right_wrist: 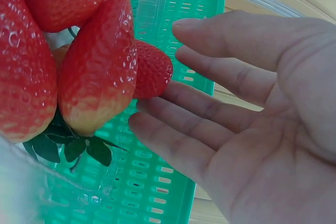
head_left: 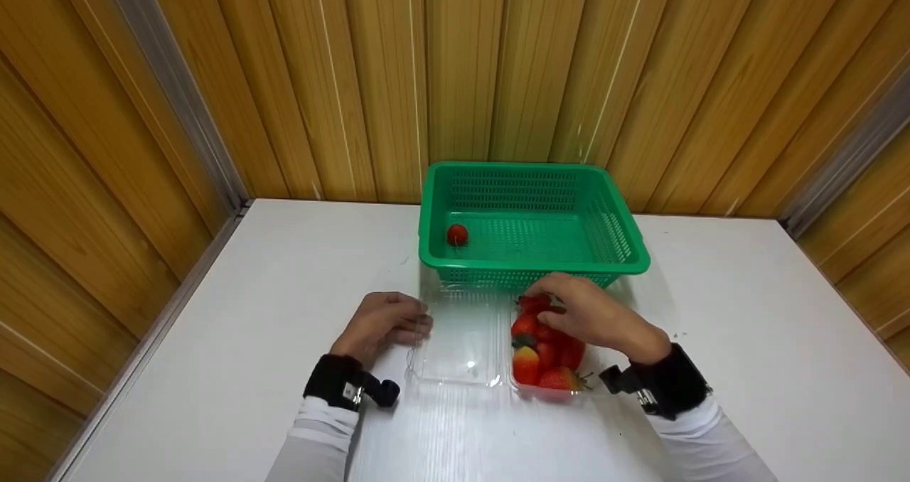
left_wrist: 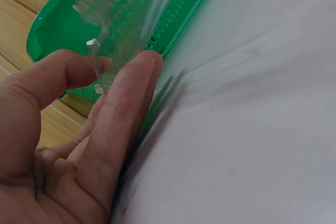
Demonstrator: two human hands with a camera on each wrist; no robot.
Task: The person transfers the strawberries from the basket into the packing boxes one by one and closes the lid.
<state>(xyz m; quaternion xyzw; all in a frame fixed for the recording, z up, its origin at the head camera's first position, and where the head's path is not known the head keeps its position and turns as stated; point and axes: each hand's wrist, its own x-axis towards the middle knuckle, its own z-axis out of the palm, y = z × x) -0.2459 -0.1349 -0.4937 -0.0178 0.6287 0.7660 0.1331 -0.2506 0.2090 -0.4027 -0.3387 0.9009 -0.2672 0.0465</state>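
My left hand (head_left: 389, 323) pinches the outer edge of a clear plastic lid (head_left: 458, 347) between thumb and fingers; the left wrist view shows the rim between them. Hinged beside the lid, a clear tub (head_left: 546, 392) is heaped with several strawberries (right_wrist: 97, 72), some with green leaves. Over the tub's far right part is my right hand (head_left: 593, 318), its fingers loosely extended. In the right wrist view its fingertips reach a strawberry (right_wrist: 152, 69) at the far end, while the thumb stands apart from the fruit.
Just behind the clear box stands a green perforated basket (head_left: 533, 265). One small round red fruit (head_left: 457, 234) lies in its left part. The white table (head_left: 234, 340) meets wood-patterned panels (head_left: 462, 77) at the back and sides.
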